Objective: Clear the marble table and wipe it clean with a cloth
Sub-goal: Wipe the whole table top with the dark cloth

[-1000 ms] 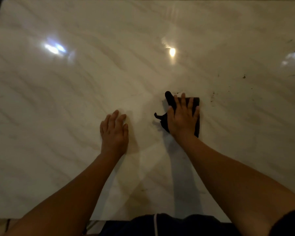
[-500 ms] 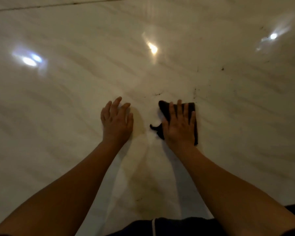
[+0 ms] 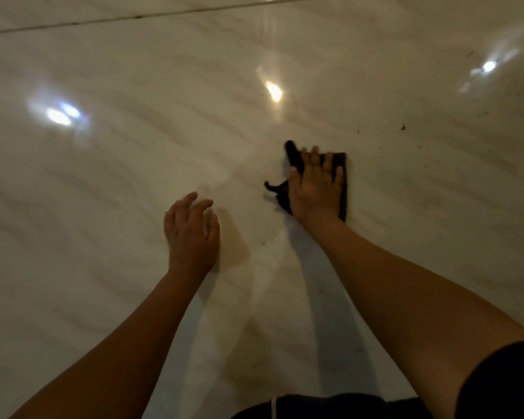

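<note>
Two bare hands are out over the glossy, pale veined marble surface (image 3: 103,192): the right hand (image 3: 316,189) presses flat, fingers straight and spread, on a small dark folded cloth (image 3: 340,161) lying on the marble. The left hand (image 3: 191,234), left of the cloth and slightly nearer the person, grips nothing, its fingers loosely bent. Small dark specks (image 3: 403,127) dot the marble beyond the cloth, to its right.
</note>
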